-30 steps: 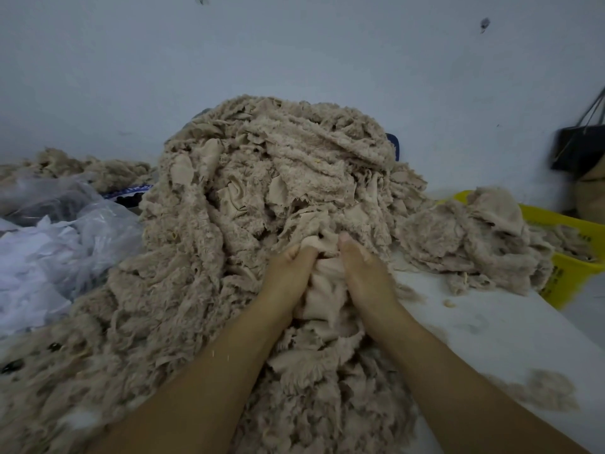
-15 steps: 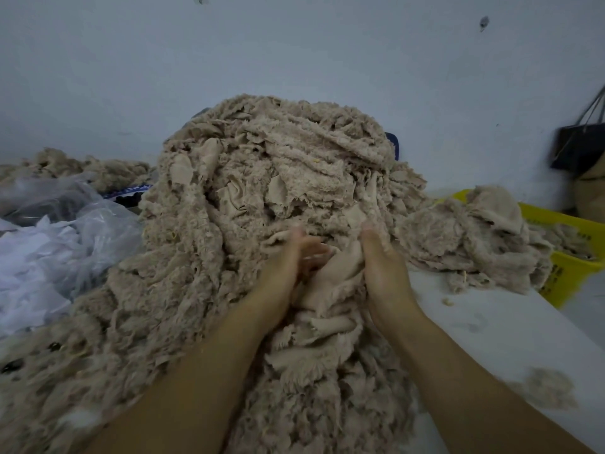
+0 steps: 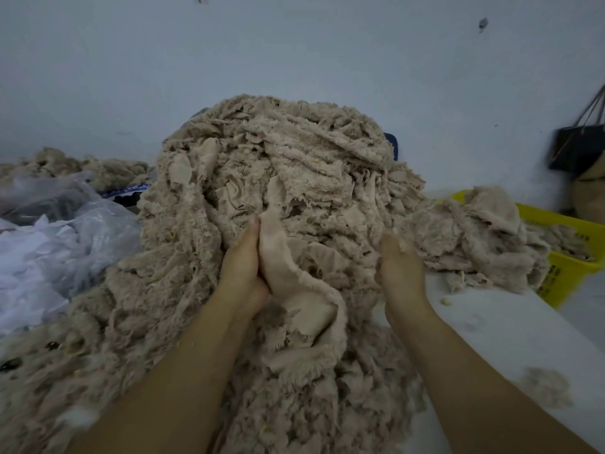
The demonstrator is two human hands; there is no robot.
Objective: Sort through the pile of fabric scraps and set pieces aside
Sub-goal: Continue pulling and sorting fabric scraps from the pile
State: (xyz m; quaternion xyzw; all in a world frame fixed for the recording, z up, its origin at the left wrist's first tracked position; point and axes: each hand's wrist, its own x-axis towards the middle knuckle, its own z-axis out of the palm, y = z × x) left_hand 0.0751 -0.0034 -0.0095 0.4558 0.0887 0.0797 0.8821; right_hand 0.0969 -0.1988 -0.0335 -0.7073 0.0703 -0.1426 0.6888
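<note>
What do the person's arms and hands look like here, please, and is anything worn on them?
Nothing worn is visible. The left forearm and right forearm are bare down to the bottom edge of the picture, with no sleeve or cuff in view. The left hand and right hand have no gloves, and no ring, watch or bracelet shows on the sides facing the camera.

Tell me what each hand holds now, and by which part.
The left hand grips a smooth beige scrap by its upper end, the rest draping onto the pile. Whether the right hand holds anything cannot be told.
</note>
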